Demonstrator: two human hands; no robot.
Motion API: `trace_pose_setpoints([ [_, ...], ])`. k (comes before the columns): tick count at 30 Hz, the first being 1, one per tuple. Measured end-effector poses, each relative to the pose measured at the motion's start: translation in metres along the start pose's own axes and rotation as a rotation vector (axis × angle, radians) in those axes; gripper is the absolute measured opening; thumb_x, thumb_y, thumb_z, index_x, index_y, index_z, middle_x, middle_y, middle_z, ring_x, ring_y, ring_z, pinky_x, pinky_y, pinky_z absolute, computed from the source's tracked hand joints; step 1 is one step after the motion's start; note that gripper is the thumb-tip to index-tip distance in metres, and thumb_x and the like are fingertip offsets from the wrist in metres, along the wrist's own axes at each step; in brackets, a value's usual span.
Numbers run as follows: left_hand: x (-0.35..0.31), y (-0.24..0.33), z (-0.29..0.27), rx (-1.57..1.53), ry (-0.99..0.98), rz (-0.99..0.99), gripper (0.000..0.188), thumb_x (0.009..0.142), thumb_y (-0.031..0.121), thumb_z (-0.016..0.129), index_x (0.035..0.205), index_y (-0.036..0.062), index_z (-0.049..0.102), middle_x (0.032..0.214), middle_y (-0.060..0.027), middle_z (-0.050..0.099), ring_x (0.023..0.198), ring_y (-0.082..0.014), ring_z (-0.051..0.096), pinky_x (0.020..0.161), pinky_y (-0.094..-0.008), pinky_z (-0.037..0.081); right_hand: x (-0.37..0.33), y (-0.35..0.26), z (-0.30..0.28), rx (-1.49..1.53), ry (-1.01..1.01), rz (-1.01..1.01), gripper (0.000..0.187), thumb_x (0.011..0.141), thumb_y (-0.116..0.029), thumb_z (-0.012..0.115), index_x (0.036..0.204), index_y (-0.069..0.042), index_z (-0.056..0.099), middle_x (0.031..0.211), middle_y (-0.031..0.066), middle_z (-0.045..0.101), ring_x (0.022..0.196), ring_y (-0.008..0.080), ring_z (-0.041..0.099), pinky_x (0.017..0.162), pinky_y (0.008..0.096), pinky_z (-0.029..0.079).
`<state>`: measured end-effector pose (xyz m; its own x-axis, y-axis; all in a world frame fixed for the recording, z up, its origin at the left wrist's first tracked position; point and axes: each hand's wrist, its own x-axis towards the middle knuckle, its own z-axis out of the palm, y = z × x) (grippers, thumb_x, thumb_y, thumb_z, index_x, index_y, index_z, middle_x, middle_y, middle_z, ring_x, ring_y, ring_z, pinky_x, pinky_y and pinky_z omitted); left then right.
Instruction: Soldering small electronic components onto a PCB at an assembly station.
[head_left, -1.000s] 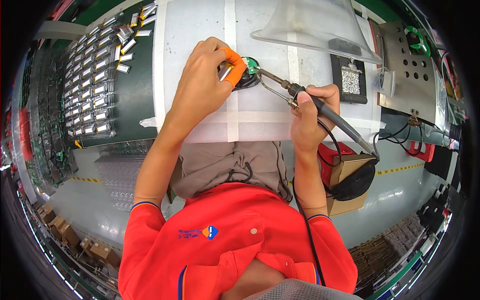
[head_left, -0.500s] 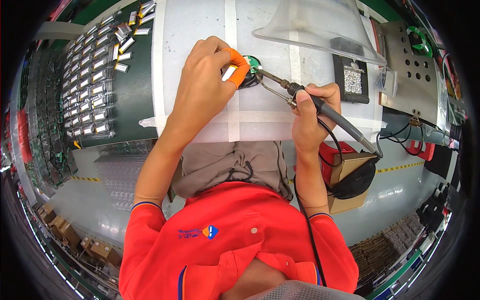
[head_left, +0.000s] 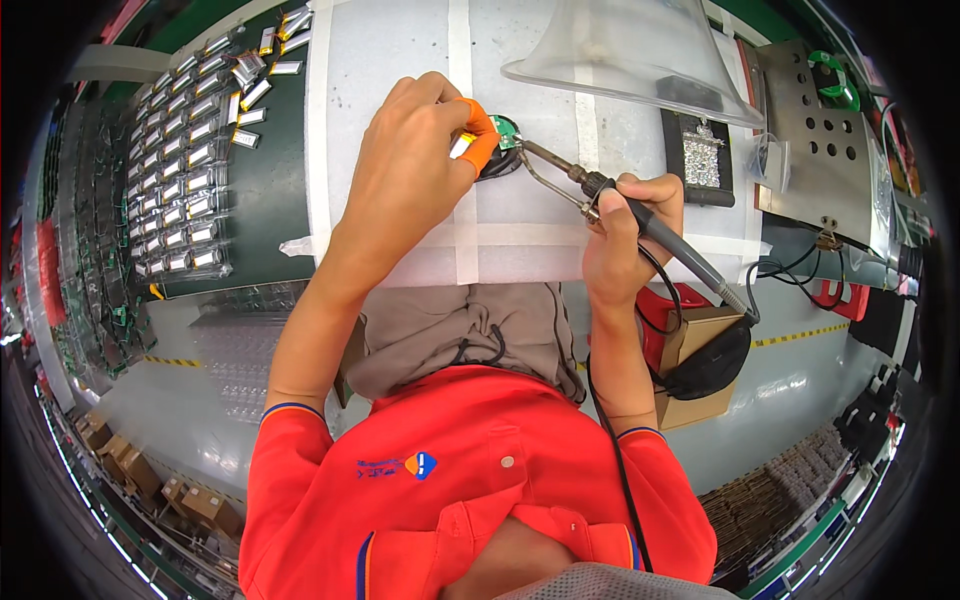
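My left hand, with orange finger cots on the fingertips, pinches a small silvery part against a small green circuit board sitting on a dark round holder on the white work mat. My right hand grips a black soldering iron like a pen. Its metal tip points up-left and touches the edge of the green board. The iron's cable runs down past my right forearm.
A clear funnel-shaped fume hood hangs over the far side of the mat. Rows of several small silver cells lie on a dark green tray at left. A black sponge stand and perforated metal plate sit at right.
My left hand has shifted slightly on the board. The soldering iron stays at the board's edge, nearly still.
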<state>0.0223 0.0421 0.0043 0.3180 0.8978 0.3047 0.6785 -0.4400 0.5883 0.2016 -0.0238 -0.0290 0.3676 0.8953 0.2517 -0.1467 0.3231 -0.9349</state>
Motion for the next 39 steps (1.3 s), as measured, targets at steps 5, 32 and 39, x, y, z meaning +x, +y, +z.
trace_pose_setpoints([
  [5,0.003,0.001,0.001,0.001,-0.032,-0.026,0.008,0.071,0.003,0.072,0.077,-0.0012,0.07,0.077,-0.0111,0.059,0.074,-0.0269,0.053,0.067,-0.0371,0.044,0.0,-0.003,-0.009,0.006,0.034,-0.046,0.016,0.079,0.0,0.058,0.088,-0.005,0.045,0.07,0.001,0.043,0.056,0.0051,0.038,0.05,0.0187,0.031],
  [32,0.0,-0.001,0.006,-0.114,-0.036,-0.052,0.006,0.074,0.0,0.067,0.078,-0.0028,0.064,0.085,-0.0086,0.06,0.077,-0.0243,0.054,0.068,-0.0338,0.044,-0.011,-0.045,-0.077,-0.008,0.454,0.047,0.013,0.092,-0.01,0.054,0.101,-0.004,0.047,0.083,0.0057,0.051,0.068,0.0107,0.046,0.058,0.024,0.036],
  [39,-0.005,-0.005,0.006,-0.115,-0.014,-0.078,0.009,0.077,0.003,0.07,0.078,-0.0025,0.063,0.085,-0.0057,0.062,0.072,-0.0204,0.055,0.064,-0.0303,0.044,-0.013,-0.025,-0.024,-0.114,0.044,-0.002,0.02,0.081,-0.005,0.062,0.094,-0.004,0.047,0.079,0.0054,0.049,0.059,0.0073,0.043,0.05,0.021,0.036],
])
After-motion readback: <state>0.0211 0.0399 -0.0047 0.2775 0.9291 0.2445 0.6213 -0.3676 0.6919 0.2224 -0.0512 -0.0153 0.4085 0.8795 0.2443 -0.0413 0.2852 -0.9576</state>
